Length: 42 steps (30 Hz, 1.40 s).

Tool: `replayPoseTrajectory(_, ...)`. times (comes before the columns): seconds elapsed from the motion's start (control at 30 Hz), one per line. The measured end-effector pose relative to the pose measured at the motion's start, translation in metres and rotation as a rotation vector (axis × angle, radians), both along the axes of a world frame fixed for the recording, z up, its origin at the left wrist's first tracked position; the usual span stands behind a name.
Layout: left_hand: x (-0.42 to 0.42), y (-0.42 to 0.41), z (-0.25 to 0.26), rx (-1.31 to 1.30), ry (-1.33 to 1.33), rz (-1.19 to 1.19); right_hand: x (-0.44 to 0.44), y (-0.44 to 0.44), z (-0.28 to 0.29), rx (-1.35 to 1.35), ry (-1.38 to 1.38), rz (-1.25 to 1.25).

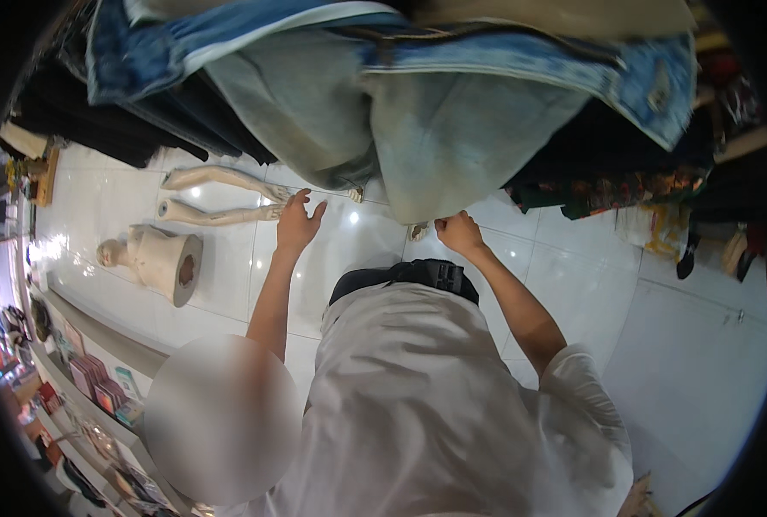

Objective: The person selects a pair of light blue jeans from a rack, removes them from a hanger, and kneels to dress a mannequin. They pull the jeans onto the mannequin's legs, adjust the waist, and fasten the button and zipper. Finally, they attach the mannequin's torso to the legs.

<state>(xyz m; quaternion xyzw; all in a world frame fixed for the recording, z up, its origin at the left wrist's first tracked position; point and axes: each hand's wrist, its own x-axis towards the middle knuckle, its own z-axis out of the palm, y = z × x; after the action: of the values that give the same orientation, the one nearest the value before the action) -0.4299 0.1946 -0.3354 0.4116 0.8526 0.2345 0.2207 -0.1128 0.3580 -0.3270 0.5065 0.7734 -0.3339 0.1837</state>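
Light blue denim jeans [448,142] hang before me at the top, their waistband and zipper undone and spread wide. Two pale mannequin feet [417,232] show on the floor below them. My left hand [300,221] is empty, its fingers apart, above the floor left of the jeans. Close to the lower right edge of the jeans is my right hand [459,232], with curled fingers; whether it grips the cloth cannot be told. Two loose mannequin arms [218,215] lie beyond my left hand, and a mannequin's head and torso [160,258] lies on its side nearby.
Dark garments [92,123] hang at the upper left, and a patterned garment [606,194] at the upper right. A shelf unit [109,430] with small boxes runs along the lower left. A white panel [687,368] stands at the right. Glossy tiles cover the floor [370,242].
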Motion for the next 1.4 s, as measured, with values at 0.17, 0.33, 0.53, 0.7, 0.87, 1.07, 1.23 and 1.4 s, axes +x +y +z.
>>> replayPoseTrajectory(0.17, 0.046, 0.001, 0.038, 0.083, -0.3, -0.088, 0.021, 0.005, -0.006, 0.078, 0.154, -0.162)
replayPoseTrajectory(0.33, 0.113, 0.054, 0.055, 0.22, -0.43, -0.305, 0.008, 0.005, -0.038, 0.318, 0.525, -0.164)
replayPoseTrajectory(0.53, 0.134, 0.069, 0.044, 0.054, -0.184, -0.275, -0.001, 0.009, -0.032, 0.146, 0.436, -0.395)
replayPoseTrajectory(0.7, 0.117, 0.04, 0.023, -0.191, -0.144, -0.427, 0.012, 0.008, -0.04, 0.112, 0.42, -0.269)
replayPoseTrajectory(0.87, 0.104, 0.016, 0.03, -0.288, -0.261, -0.497, 0.031, 0.001, -0.078, 0.125, 0.581, -0.135)
replayPoseTrajectory(1.07, 0.066, -0.033, 0.038, -0.323, -0.167, -0.307, 0.063, 0.004, -0.109, -0.089, 0.396, 0.118)
replayPoseTrajectory(1.23, 0.032, -0.132, 0.011, -0.31, -0.184, 0.002, 0.053, 0.0, -0.1, -0.193, 0.345, 0.212)
replayPoseTrajectory(1.4, 0.012, -0.214, -0.001, -0.385, -0.276, 0.152, 0.033, -0.007, -0.088, -0.227, 0.313, 0.277)
